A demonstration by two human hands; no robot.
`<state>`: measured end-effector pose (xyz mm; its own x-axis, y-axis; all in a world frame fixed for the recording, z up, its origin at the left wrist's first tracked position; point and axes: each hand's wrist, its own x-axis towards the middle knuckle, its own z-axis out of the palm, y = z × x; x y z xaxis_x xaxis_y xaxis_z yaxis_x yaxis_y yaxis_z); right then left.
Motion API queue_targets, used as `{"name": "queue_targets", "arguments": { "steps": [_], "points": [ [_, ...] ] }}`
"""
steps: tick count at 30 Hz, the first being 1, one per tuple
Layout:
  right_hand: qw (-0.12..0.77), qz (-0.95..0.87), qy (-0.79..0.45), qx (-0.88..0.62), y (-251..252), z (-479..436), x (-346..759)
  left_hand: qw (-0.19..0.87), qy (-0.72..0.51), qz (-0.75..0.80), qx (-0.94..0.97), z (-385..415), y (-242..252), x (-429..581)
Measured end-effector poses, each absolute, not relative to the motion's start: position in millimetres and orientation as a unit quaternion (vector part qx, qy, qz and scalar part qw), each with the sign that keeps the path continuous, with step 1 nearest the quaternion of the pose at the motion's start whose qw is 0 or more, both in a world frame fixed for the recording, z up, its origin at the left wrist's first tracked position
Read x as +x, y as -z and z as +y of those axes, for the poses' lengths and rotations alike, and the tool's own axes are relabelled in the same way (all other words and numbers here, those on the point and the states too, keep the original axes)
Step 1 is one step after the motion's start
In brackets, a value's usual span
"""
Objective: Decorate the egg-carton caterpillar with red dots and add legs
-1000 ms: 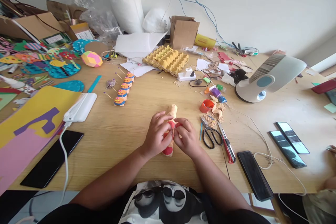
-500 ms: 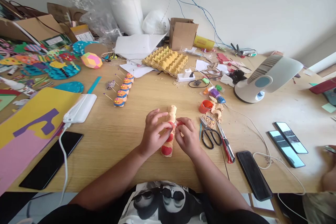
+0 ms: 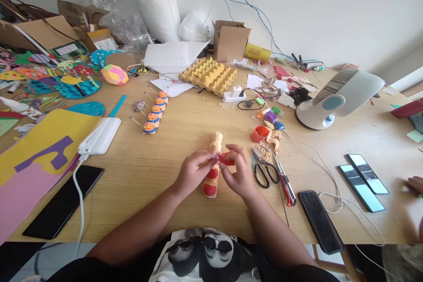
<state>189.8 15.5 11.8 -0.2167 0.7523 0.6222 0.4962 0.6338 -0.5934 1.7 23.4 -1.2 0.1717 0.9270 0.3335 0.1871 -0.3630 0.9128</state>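
A strip of pale egg-carton bumps (image 3: 216,136) lies lengthwise in front of me, with red clay patches (image 3: 209,190) on its nearer bumps. Above the middle of it, my right hand (image 3: 238,171) is closed on a lump of red clay (image 3: 226,158). My left hand (image 3: 194,171) pinches the edge of a small clear plastic wrapper (image 3: 216,155) beside that lump. The fingers of both hands hide part of the strip. Farther left stands a finished-looking caterpillar (image 3: 153,117) of orange and blue bumps, with pins sticking out.
Right of my hands lie black-handled scissors (image 3: 264,172), a red utility knife (image 3: 287,185) and an orange-red cup (image 3: 259,133). A yellow egg tray (image 3: 209,75) sits at the back. Phones (image 3: 320,221), a fan (image 3: 333,99) and a white power bank (image 3: 101,136) occupy the sides. Another person's hand (image 3: 415,184) rests at the far right.
My right fingers have lifted and spread, showing more of the red clay. My left fingers have closed into a pinch on the plastic. The other person's hand has shifted.
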Motion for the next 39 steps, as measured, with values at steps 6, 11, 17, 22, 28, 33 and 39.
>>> {"name": "queue_targets", "arguments": {
  "steps": [6,11,17,22,28,33,39],
  "points": [
    [0.456,-0.703,-0.397,-0.375,-7.8,25.7,200.2,0.507,-0.476,0.407,0.592,24.2,4.2,0.7],
    [0.444,-0.647,-0.498,-0.370,-7.0,26.1,201.1,0.412,-0.479,0.403,0.662,23.9,-4.5,0.9],
    [0.448,-0.575,-0.589,-0.350,0.1,27.1,196.3,0.327,-0.487,0.379,0.716,23.1,-4.3,-0.2],
    [0.463,-0.520,-0.655,-0.293,12.2,25.9,186.8,0.207,-0.497,0.375,0.754,22.6,-7.8,-3.3],
    [0.426,-0.513,-0.689,-0.283,8.0,22.6,184.1,0.120,-0.504,0.383,0.765,20.5,-9.1,-4.9],
    [0.397,-0.495,-0.727,-0.263,8.1,20.6,183.2,0.090,-0.518,0.357,0.772,17.4,-9.5,-2.9],
    [0.426,-0.431,-0.745,-0.281,10.4,21.0,178.2,0.056,-0.515,0.351,0.780,17.2,-10.6,-1.9]
  ]
}}
